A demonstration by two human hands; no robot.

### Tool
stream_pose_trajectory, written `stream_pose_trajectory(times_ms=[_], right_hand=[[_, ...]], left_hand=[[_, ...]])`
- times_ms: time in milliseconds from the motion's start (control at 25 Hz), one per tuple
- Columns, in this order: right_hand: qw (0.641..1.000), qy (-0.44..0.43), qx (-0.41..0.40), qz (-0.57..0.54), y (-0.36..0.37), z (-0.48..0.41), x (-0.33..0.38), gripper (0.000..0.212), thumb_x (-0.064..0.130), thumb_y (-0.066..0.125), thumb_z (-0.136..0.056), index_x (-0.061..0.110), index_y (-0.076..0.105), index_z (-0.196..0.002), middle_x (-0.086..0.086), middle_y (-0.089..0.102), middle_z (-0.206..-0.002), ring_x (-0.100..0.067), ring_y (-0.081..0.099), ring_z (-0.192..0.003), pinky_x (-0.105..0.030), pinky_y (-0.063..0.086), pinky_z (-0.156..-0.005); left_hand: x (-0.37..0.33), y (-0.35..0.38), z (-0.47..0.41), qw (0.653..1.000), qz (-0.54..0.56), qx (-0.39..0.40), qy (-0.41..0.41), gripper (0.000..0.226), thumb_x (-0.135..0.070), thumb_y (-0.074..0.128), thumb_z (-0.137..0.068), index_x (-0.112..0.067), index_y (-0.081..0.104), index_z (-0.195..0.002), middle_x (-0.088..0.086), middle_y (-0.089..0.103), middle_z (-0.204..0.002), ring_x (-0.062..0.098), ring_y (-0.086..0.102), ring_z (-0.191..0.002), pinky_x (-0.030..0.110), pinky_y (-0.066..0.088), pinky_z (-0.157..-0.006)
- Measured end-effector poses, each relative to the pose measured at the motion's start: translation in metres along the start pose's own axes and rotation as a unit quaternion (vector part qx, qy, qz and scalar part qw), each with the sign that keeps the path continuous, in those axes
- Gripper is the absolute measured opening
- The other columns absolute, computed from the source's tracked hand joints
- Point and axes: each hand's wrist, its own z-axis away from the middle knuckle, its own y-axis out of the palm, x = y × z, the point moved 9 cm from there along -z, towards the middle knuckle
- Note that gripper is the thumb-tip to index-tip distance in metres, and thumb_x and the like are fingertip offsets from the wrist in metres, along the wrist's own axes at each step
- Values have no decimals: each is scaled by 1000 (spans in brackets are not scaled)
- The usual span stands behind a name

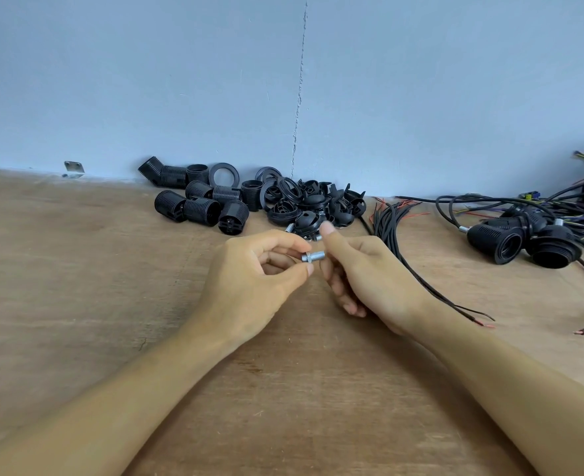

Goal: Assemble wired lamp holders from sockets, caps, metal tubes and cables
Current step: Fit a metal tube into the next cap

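Threaded metal tube [314, 256] sits between my hands: left hand [254, 281] pinches one end, right hand [364, 274] grips the other with curled fingers.

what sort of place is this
Most likely a small assembly workbench: a bare wooden bench against a plain wall, piled with black sockets, cut cables and finished lamp holders, while the left hand pinches a metal tube.

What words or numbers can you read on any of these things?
None to read. No words, numbers or signs show on the threaded metal tube the left hand pinches, the black sockets, caps, cables, wooden table or blue wall.
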Motion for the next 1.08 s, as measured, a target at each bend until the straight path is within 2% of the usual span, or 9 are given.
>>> stream_pose_trajectory(times_ms=[80,200,320,600,720,800,880,960,1080], right_hand=[[1000,-10,-5,-22,-1,0,2,55,58,49,-99,10,63,-76,-6,59,-62,-21,51,-42,-24,38,-39],[998,-42,30,-46,3,1,6,25,35,61,-99,12,65,-90,-4,66,-77,-21,54,-47,-27,42,-41],[998,-38,22,-43,2,0,3,16,23,63,-99,9,67,-92,-4,67,-77,-19,55,-48,-26,43,-42],[976,13,-157,-153,-31,-5,-12,10,10,62,-98,2,64,-103,-7,66,-78,-12,56,-48,-22,46,-44],[966,22,-181,-185,-36,-6,-15,4,9,62,-98,5,64,-99,-6,65,-77,-10,56,-49,-21,46,-45],[965,24,-180,-188,-36,-7,-16,4,9,62,-98,7,64,-97,-5,66,-75,-10,56,-48,-20,45,-45],[968,22,-174,-180,-35,-8,-16,4,9,62,-98,7,64,-95,-3,66,-72,-10,55,-48,-20,44,-44],[969,21,-173,-174,-35,-8,-15,5,9,61,-98,7,65,-95,-1,66,-69,-10,55,-49,-20,44,-44],[970,19,-172,-171,-35,-8,-15,5,9,61,-98,7,65,-96,0,66,-68,-11,55,-49,-21,44,-44]], left_hand=[[2,-2,-1,1000,1,-6,-1,26,-6,82,-82,-30,78,-91,-13,77,-86,4,72,-77,11,52,-68],[6,-5,-1,1000,-6,-8,-9,25,-7,82,-82,-29,77,-93,-13,78,-87,3,72,-78,12,53,-68],[7,-4,-2,1000,-20,-2,-13,25,-9,82,-83,-29,77,-95,-14,78,-89,4,73,-81,15,55,-71],[11,-10,-15,990,-126,-66,7,27,-13,80,-85,-32,72,-103,-18,70,-85,-2,57,-60,6,40,-60],[-2,-7,-28,969,-223,-85,65,19,-13,75,-87,-26,74,-100,-18,67,-85,-8,56,-69,6,37,-66],[-13,0,-42,946,-291,-82,115,19,-13,71,-89,-23,75,-104,-15,67,-93,1,59,-87,20,44,-75],[-13,12,-63,921,-364,-47,130,34,-11,66,-91,-20,70,-123,-6,69,-114,20,56,-109,36,49,-89],[-1,30,-86,888,-444,46,113,56,-9,59,-94,-23,52,-148,-2,56,-147,27,45,-127,40,40,-104],[19,47,-99,866,-470,148,90,69,-8,53,-96,-36,35,-157,-10,41,-160,22,36,-129,35,24,-96]])
